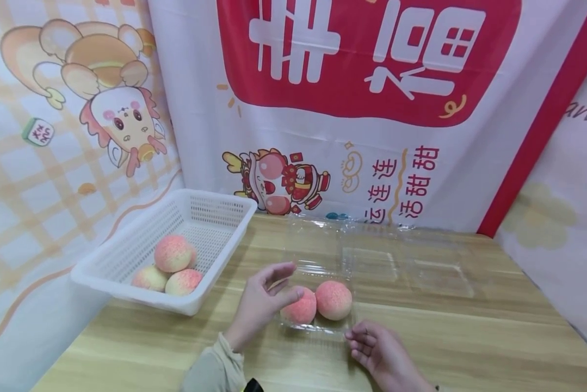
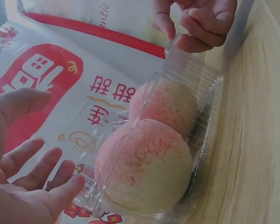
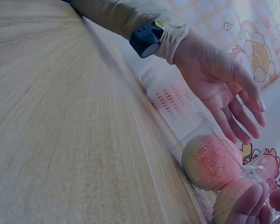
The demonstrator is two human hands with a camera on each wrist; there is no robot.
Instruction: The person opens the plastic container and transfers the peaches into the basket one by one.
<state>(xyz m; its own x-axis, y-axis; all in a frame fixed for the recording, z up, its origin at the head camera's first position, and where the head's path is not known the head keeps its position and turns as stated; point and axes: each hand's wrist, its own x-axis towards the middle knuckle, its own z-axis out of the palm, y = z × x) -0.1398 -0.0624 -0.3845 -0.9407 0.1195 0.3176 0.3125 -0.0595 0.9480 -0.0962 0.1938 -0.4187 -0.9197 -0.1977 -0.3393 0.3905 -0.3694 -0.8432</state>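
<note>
Two pink-and-cream peaches sit side by side in a clear plastic clamshell box (image 1: pixel 317 328) whose lid lies back. My left hand (image 1: pixel 266 299) hovers by the left peach (image 1: pixel 300 307), fingers spread and slightly bent, holding nothing. In the left wrist view a gap shows between those fingers and the near peach (image 2: pixel 144 168). The right peach (image 1: pixel 334 300) is just beside its neighbour. At the box's front right corner, my right hand (image 1: pixel 383 354) pinches the rim between thumb and curled fingers, as the left wrist view shows.
To the left stands a white perforated plastic basket (image 1: pixel 224 247) with several peaches (image 1: pixel 174 253) in its near end. More clear plastic boxes (image 1: pixel 440 275) lie open on the wooden table (image 1: pixel 469 343), right of the filled one. Printed cloth (image 1: pixel 200 125) hangs behind the table.
</note>
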